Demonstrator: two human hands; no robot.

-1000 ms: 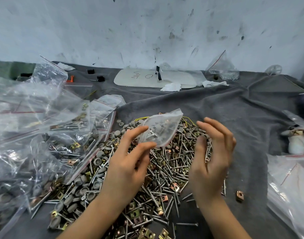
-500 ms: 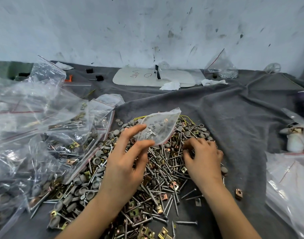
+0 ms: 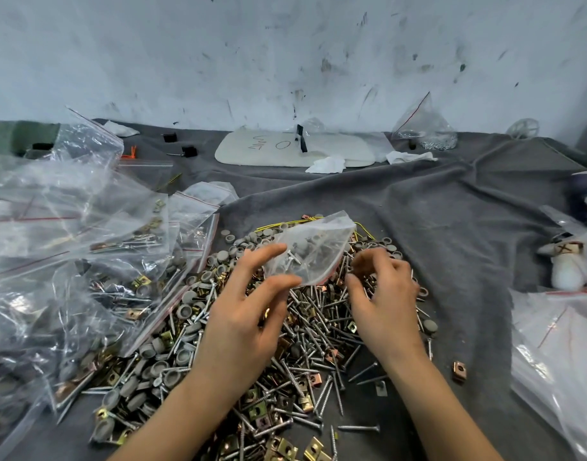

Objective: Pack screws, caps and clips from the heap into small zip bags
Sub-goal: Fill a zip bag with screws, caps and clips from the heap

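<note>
zip bag [image 3: 313, 251] pinched by left hand [image 3: 249, 314] | right hand [image 3: 382, 294] curled over heap [image 3: 305, 344], grasp cannot be told | risk: slack bag mouth missed, pieces spilled

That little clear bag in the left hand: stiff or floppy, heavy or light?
Probably floppy: the small zip bag wrinkles and crumples where the left hand pinches it. Likely light, since it looks mostly empty. Its glossy film may be slippery.
</note>
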